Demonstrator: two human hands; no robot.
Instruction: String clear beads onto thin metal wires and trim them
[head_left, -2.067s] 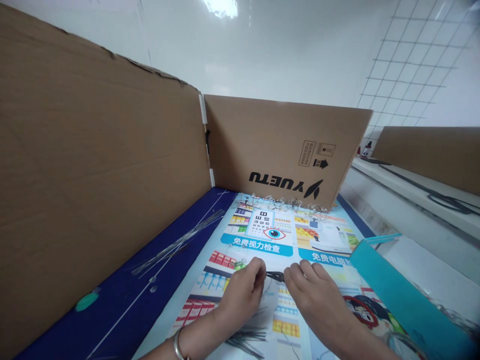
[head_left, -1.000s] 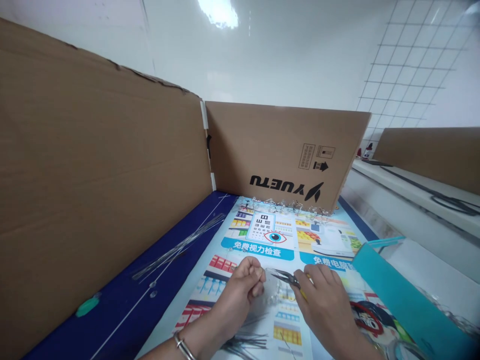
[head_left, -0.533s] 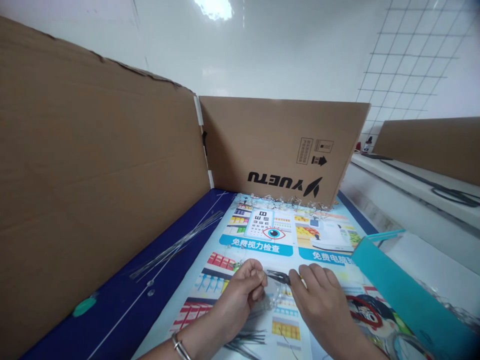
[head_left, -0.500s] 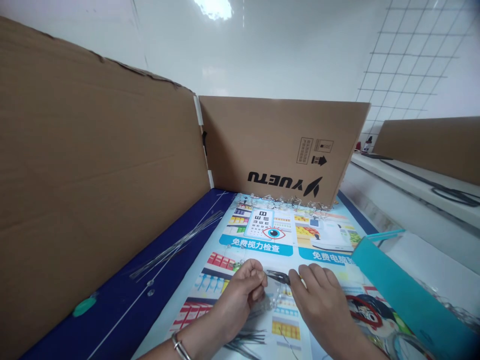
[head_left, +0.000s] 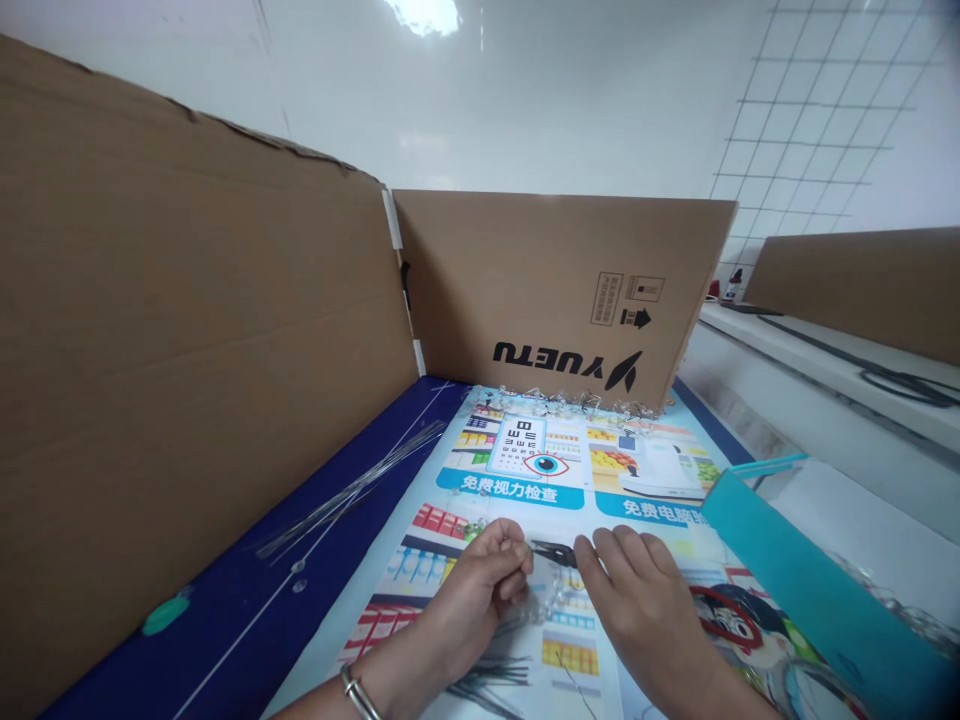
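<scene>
My right hand (head_left: 637, 595) is closed round a pair of pliers (head_left: 553, 553), whose dark jaws point left. The jaw tips meet the fingertips of my left hand (head_left: 495, 575), which is pinched closed on something too small to make out. Just below and between the hands lies a cluster of clear beads (head_left: 546, 605), partly hidden by my left hand. Under my left wrist is a bundle of thin wires (head_left: 491, 685), partly covered by the arm. A single bent wire (head_left: 576, 685) lies to its right.
Cardboard panels (head_left: 210, 300) stand at the left and at the back (head_left: 555, 270). Long thin wires (head_left: 360, 485) lie on the blue surface. More clear pieces line the printed sheet's (head_left: 517, 515) far edge. A turquoise box (head_left: 810, 580) holding wiry pieces is at the right.
</scene>
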